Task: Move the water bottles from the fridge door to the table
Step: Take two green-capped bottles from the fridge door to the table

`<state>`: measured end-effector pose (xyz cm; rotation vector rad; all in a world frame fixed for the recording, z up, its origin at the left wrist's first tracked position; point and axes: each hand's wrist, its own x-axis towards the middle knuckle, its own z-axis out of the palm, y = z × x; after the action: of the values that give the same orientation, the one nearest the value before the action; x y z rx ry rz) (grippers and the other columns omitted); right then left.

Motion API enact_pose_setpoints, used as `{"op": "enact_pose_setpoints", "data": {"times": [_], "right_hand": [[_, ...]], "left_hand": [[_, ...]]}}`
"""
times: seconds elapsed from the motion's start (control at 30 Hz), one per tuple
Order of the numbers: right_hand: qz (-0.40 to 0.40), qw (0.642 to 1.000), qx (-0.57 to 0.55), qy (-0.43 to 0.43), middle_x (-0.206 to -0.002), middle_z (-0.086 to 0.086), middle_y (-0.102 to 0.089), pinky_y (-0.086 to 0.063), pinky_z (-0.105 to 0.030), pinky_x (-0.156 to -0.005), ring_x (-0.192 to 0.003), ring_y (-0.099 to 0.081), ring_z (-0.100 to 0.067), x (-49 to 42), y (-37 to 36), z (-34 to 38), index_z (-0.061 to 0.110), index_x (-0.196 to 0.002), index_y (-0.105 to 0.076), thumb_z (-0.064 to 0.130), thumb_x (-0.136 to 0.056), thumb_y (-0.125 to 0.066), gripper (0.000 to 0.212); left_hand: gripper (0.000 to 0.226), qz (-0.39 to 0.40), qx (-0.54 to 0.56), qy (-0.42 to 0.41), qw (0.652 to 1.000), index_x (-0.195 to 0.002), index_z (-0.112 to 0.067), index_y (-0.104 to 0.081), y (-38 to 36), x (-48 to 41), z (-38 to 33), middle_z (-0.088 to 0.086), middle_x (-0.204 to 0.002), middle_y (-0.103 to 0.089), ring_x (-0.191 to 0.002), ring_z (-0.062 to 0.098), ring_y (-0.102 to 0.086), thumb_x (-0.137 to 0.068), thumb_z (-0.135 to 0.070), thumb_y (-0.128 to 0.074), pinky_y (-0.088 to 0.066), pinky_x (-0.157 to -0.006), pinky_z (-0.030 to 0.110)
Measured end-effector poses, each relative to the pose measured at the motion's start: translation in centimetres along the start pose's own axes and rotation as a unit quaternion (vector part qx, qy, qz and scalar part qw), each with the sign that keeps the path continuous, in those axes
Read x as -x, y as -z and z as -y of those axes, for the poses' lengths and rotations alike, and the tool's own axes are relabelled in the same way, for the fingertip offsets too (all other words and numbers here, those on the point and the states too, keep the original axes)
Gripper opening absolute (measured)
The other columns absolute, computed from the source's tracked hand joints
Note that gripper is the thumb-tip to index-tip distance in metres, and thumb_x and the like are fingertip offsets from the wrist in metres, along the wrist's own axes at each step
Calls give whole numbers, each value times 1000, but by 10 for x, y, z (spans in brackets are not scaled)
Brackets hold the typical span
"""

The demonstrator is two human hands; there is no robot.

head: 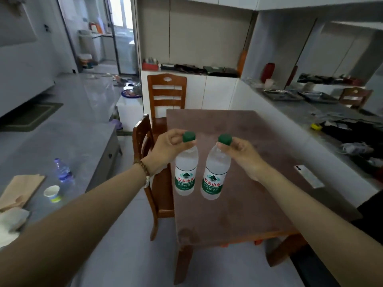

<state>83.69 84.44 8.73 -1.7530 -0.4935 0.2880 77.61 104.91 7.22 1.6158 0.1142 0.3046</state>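
Observation:
I hold two clear water bottles with green caps and green-and-white labels over the brown table (238,204). My left hand (165,147) grips the neck of the left bottle (185,172), just under its cap. My right hand (240,152) pinches the neck of the right bottle (213,177) the same way. Both bottles hang upright, side by side, above the table's left half. Whether their bases touch the tabletop I cannot tell. The fridge is out of view.
Two wooden chairs (165,96) stand at the table's left and far sides. A white phone (308,176) lies at the table's right edge. The grey counter on the left holds another bottle (62,169), a paper cup (52,193) and a brown paper bag (20,190).

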Motion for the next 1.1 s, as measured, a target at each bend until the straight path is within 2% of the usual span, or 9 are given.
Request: {"op": "enact_pose_setpoints", "data": {"times": [0.13,0.2,0.3,0.4,0.63,0.77,0.83,0.93,1.1], "right_hand": [[59,998,2,-26,-99,5,-67,-48,-17,-82,-91,-62,-7,-60,3,-43,12,-111,-63,15,-83,-67,29],[83,996,-6,-33,-100,5,-67,-49,-13,-81,-89,-62,-4,-85,7,-64,13,-111,-62,14,-83,-66,28],[109,993,-4,-47,-100,7,-67,-48,-15,-84,-90,-62,-3,-114,10,-90,17,-109,-63,15,-83,-67,26],[125,990,2,-58,-98,3,-67,-46,-17,-86,-91,-61,-6,-135,13,-110,11,-109,-64,14,-83,-67,27],[136,987,-14,-88,-94,5,-66,-47,-10,-76,-88,-60,-5,-157,19,-146,3,-115,-61,9,-82,-67,34],[141,986,-27,-88,-90,-3,-64,-48,-12,-74,-82,-58,-12,-159,20,-154,6,-104,-64,7,-83,-65,21],[137,986,-33,-92,-96,-10,-64,-49,-12,-74,-89,-56,-17,-160,21,-155,7,-103,-64,6,-83,-65,21],[147,985,-20,-89,-108,-28,-63,-48,-9,-73,-97,-54,-21,-160,23,-157,-2,-110,-62,5,-83,-65,28],[174,981,1,-87,-123,-33,-55,-47,-9,-75,-95,-58,-28,-159,26,-158,-7,-115,-58,8,-84,-64,35]], "left_hand": [[29,-18,2,19,1000,-102,-7,-63,-8,-45,49,-13,-76,-73,-78,-3,-67,-75,-3,-72,-50,-69,10],[27,-18,3,33,999,-100,-9,-63,-12,-63,70,-17,-72,-72,-77,-5,-67,-75,-2,-71,-49,-68,8],[31,-9,2,49,999,-105,-5,-62,-17,-84,92,-15,-76,-73,-81,-2,-67,-76,-5,-72,-49,-70,9],[32,-10,8,66,998,-105,-4,-62,-22,-100,110,-12,-80,-73,-86,3,-68,-75,-5,-73,-50,-73,13],[28,-15,20,100,995,-99,-12,-65,-31,-119,140,-7,-91,-73,-92,9,-68,-73,-7,-74,-52,-81,20],[28,-12,15,101,995,-100,-11,-66,-34,-124,144,-2,-97,-73,-96,11,-67,-73,-8,-74,-52,-81,19],[27,-9,11,101,995,-98,-12,-66,-34,-124,145,-2,-97,-73,-96,11,-67,-73,-8,-75,-52,-83,20],[28,0,6,100,995,-99,-9,-65,-34,-122,145,-3,-94,-73,-94,10,-67,-73,-6,-74,-52,-82,20],[32,9,-11,107,994,-105,-6,-63,-33,-121,141,-1,-99,-72,-94,9,-67,-75,-9,-73,-53,-85,22]]}}
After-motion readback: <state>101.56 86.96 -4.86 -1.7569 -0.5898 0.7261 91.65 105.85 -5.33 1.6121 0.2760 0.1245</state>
